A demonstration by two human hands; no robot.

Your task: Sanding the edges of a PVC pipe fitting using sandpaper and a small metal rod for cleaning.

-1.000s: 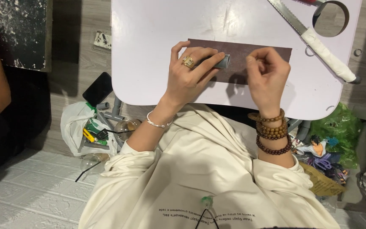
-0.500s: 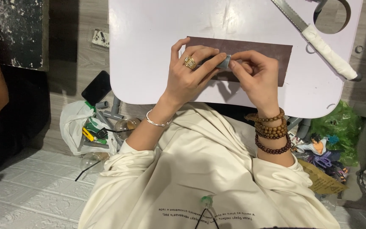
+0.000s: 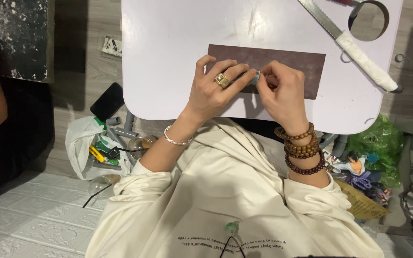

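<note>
Both hands meet over the brown strip (image 3: 283, 59) at the near middle of the white counter (image 3: 168, 57): the left hand (image 3: 213, 91) and right hand (image 3: 283, 93) together pinch a small grey piece (image 3: 254, 76) at their fingertips. A saw (image 3: 354, 48) lies far right.

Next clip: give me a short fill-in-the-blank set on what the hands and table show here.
1. Both hands pinch a small grey object over a dark ____ rectangular sheet.
2. The left hand wears a gold ____ on one finger.
3. The right hand has three strands of brown ____ at the wrist.
4. A white-handled serrated knife lies on the white table, toward its far ____ corner.

Missing words: brown; ring; beads; right
</note>
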